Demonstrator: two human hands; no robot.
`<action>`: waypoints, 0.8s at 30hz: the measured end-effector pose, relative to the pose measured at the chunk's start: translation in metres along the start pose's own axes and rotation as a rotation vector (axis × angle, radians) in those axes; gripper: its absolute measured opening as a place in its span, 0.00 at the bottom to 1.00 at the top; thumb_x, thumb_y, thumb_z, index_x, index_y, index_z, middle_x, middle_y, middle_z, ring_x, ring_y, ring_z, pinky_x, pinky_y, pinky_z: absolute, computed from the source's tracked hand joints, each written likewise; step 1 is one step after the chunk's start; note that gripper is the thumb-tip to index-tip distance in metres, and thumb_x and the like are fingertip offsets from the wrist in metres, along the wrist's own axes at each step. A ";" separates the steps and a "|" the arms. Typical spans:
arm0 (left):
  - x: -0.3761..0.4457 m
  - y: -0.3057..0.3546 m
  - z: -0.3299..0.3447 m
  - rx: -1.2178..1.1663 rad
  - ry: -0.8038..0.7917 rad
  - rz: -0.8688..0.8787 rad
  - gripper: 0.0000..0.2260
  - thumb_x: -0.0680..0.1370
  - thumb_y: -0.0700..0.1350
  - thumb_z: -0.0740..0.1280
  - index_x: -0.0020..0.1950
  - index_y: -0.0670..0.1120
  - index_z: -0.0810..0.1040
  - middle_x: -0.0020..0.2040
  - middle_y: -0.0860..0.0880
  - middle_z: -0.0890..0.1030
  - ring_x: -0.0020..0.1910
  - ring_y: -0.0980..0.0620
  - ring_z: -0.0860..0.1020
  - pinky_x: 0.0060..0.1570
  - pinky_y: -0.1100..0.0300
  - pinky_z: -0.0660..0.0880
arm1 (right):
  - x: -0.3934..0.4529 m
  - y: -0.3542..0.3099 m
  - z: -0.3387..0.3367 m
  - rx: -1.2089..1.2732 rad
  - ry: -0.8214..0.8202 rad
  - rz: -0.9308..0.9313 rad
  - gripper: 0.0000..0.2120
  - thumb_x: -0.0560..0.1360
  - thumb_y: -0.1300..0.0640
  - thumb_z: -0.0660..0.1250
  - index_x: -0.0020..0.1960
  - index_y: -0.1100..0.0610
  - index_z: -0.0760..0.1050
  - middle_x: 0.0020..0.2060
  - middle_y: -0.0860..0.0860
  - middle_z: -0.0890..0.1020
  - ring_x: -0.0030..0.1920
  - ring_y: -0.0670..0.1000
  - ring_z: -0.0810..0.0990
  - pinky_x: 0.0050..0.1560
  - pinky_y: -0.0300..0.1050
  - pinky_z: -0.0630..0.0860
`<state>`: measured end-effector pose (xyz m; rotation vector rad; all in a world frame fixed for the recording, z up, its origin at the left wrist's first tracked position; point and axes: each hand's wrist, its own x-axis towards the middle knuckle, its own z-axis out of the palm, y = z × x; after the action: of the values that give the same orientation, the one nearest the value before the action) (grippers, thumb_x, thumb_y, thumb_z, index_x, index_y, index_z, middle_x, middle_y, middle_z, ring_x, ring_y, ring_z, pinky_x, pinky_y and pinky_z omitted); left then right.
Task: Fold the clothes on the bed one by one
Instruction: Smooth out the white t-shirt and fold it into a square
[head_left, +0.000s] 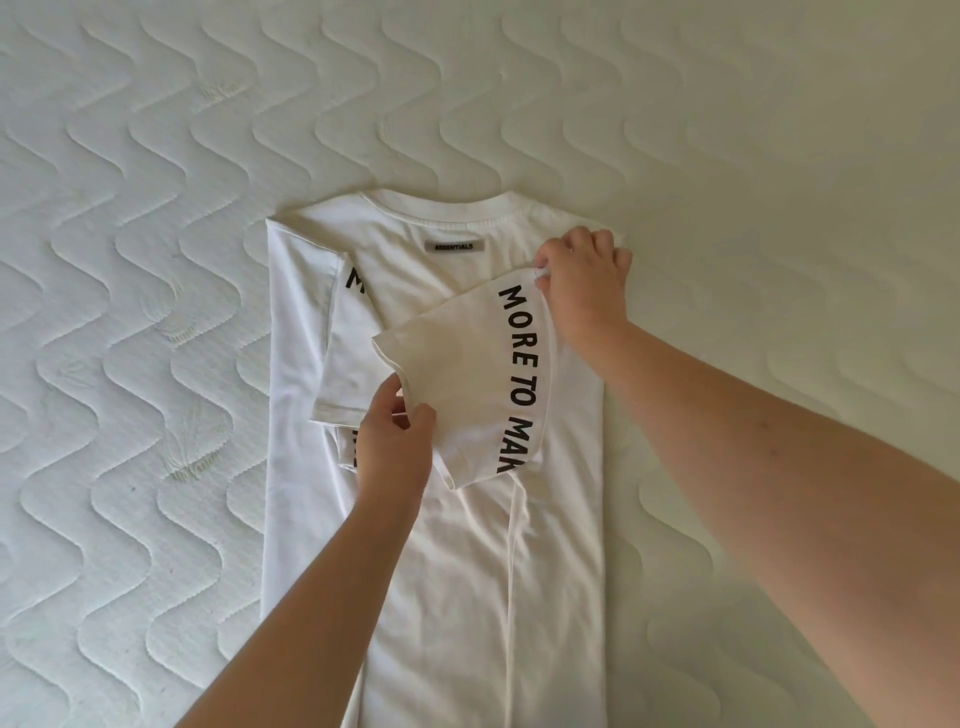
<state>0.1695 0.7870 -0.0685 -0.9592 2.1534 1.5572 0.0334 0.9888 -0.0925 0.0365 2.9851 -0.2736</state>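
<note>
at frame centre on the quilted mattress (156, 260), the white t-shirt (441, 571) lies with sides folded in. the right hand (584, 275) and left hand (392, 441) each pinch its lettered sleeve (462, 374); the hem is cut off below.

- Bed (156, 312): pale quilted cover stitched in wavy lines, filling the whole frame.
- Shirt (467, 597): white, lying directly on the bed at centre, collar toward the top, running off the bottom edge.
</note>
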 end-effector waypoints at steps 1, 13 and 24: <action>0.001 0.002 0.001 0.013 0.002 0.021 0.17 0.75 0.47 0.65 0.46 0.74 0.74 0.39 0.63 0.79 0.35 0.66 0.76 0.36 0.66 0.72 | 0.003 -0.001 -0.001 0.009 -0.002 0.009 0.09 0.77 0.54 0.66 0.57 0.52 0.76 0.58 0.52 0.74 0.61 0.56 0.67 0.58 0.49 0.60; 0.004 0.030 0.031 0.391 0.070 0.689 0.19 0.76 0.36 0.68 0.65 0.49 0.79 0.47 0.47 0.77 0.43 0.49 0.76 0.42 0.57 0.73 | -0.030 -0.006 0.012 1.053 -0.173 0.453 0.14 0.82 0.61 0.56 0.66 0.57 0.72 0.49 0.49 0.83 0.50 0.48 0.83 0.53 0.45 0.79; -0.020 -0.015 0.041 0.965 -0.036 0.907 0.29 0.66 0.42 0.77 0.66 0.49 0.77 0.55 0.48 0.79 0.52 0.45 0.78 0.52 0.48 0.76 | -0.024 0.001 -0.006 0.868 -0.373 0.388 0.19 0.75 0.43 0.68 0.56 0.57 0.78 0.49 0.50 0.83 0.48 0.51 0.83 0.53 0.53 0.80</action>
<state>0.1888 0.8288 -0.0820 0.4004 2.9577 0.4968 0.0566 0.9907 -0.0838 0.5670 2.2136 -1.3074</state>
